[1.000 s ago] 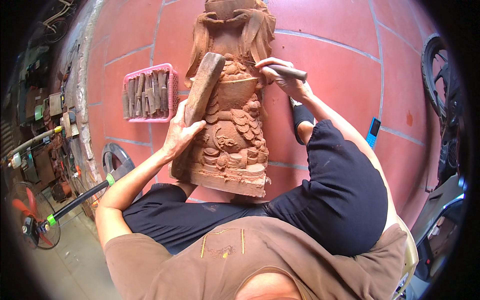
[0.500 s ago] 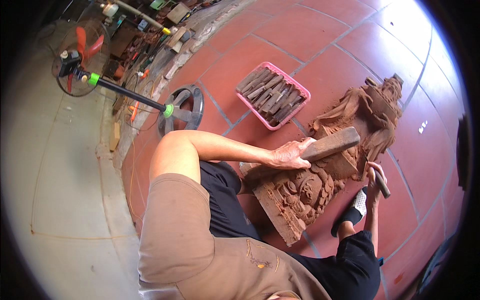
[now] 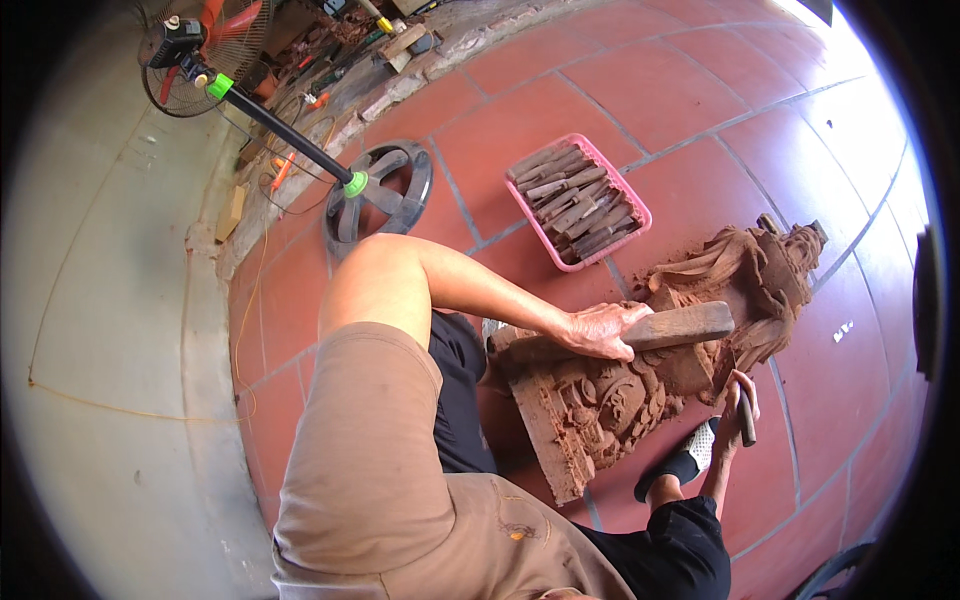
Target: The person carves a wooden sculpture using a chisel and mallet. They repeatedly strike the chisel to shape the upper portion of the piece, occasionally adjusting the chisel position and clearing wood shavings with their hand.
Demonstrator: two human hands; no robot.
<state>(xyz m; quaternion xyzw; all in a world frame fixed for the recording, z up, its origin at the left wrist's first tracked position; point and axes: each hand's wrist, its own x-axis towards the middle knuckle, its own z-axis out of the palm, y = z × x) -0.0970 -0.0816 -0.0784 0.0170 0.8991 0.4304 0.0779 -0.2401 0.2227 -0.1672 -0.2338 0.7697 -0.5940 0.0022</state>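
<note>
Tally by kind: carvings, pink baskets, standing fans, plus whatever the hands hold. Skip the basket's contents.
Carving: 1
Pink basket: 1
Standing fan: 1
Wooden bar, in left hand: 1
Handled tool, in right hand: 1
Total: 5

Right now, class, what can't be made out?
Head view: middle of the wooden block, under the left hand.
Head view: part of the carving, covered by the block.
Head view: tip of the tool in the right hand, too small.
Head view: top of the fan, cut by the upper edge.
</note>
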